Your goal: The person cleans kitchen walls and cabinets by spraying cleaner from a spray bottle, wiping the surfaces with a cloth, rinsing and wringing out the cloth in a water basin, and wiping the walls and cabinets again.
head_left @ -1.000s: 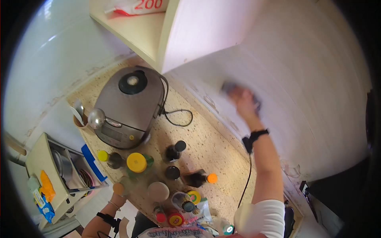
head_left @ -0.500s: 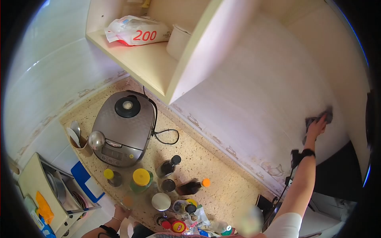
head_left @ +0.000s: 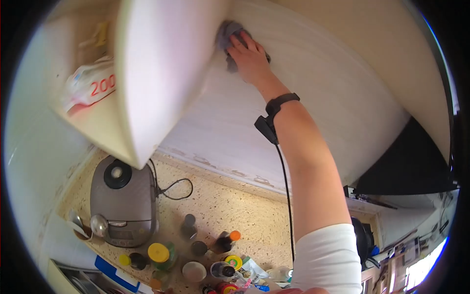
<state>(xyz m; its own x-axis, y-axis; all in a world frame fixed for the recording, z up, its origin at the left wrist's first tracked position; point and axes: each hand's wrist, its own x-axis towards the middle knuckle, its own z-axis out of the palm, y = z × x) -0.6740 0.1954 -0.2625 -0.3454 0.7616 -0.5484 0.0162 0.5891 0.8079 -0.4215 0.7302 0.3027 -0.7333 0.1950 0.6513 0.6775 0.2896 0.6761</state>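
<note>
My right hand (head_left: 250, 60) is raised high against the white wall (head_left: 313, 88), its fingers bent over a dark grey cloth (head_left: 232, 34). The cloth is bunched under the fingers and touches the wall close to the cabinet's side panel (head_left: 161, 63). A black band with a small device and a cable (head_left: 268, 126) is strapped round the right wrist. My left hand does not show.
An open cabinet with a plastic bag (head_left: 93, 85) juts out at upper left. Below, a rice cooker (head_left: 122, 206) and several bottles and jars (head_left: 161, 255) stand on the speckled counter (head_left: 254, 210). A black range hood (head_left: 406, 166) is at right.
My right hand has moved the cloth leftward and up across the wall, from near the range hood to beside the cabinet panel. The view has shifted, and my left hand has left it.
</note>
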